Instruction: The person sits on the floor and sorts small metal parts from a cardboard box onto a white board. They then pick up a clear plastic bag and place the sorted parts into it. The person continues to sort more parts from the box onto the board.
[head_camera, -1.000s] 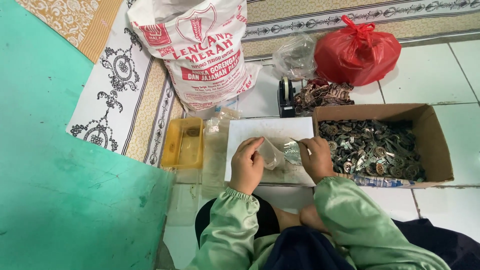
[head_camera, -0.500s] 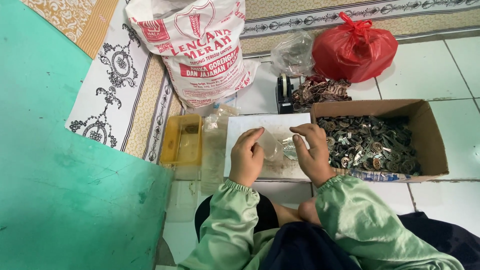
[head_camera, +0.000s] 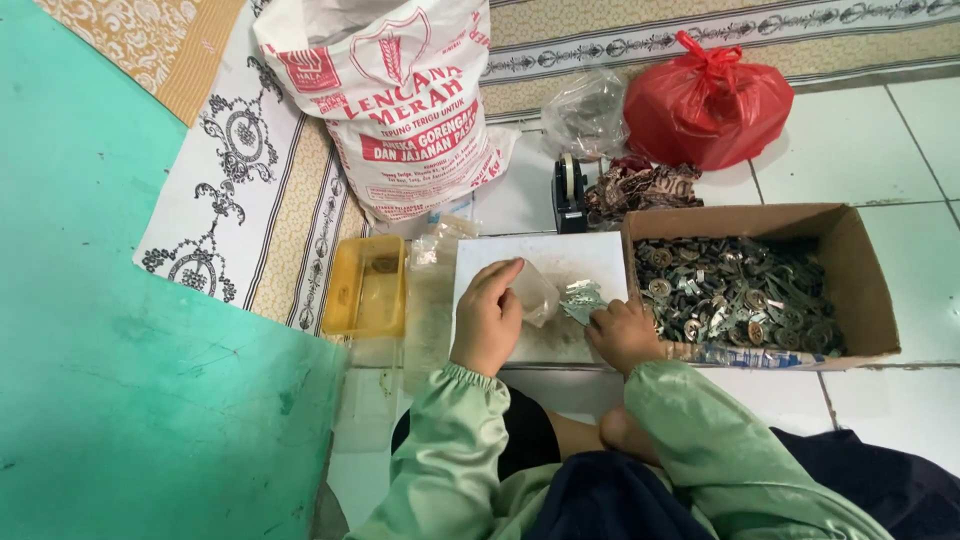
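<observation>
A teal surface (head_camera: 130, 380) fills the left side of the view, with a patterned mat (head_camera: 240, 200) lying beyond it on the floor. On the mat stands a large white printed sack (head_camera: 395, 100), its top open. Below the sack, on the white floor tiles, sits a small yellow tray (head_camera: 368, 288), and just to its right lie a few clear plastic bags (head_camera: 432, 290).

Next comes a flat white board (head_camera: 560, 262) on the floor, and both hands work over it. The left hand (head_camera: 487, 318) is closed on a small clear plastic pouch (head_camera: 533, 293), fingers curled over its near edge, the pouch resting on the board. The right hand (head_camera: 622, 335) lies just beside it with fingers bent down onto a little heap of small silvery metal pieces (head_camera: 580, 298) (whether it actually pinches one, I cannot tell). The two hands sit close together but apart, the pouch and the pieces between them. Both sleeves (head_camera: 455, 450) are pale green.

Behind the board stands a black tape dispenser (head_camera: 570, 192), a crumpled clear bag (head_camera: 588, 112) and a dark pile of scraps (head_camera: 640, 188). Further right a tied red plastic bag (head_camera: 708, 102) rests on the tiles. Touching the board's right edge is an open cardboard box (head_camera: 860, 290), filled with more small metal parts (head_camera: 740, 295).
</observation>
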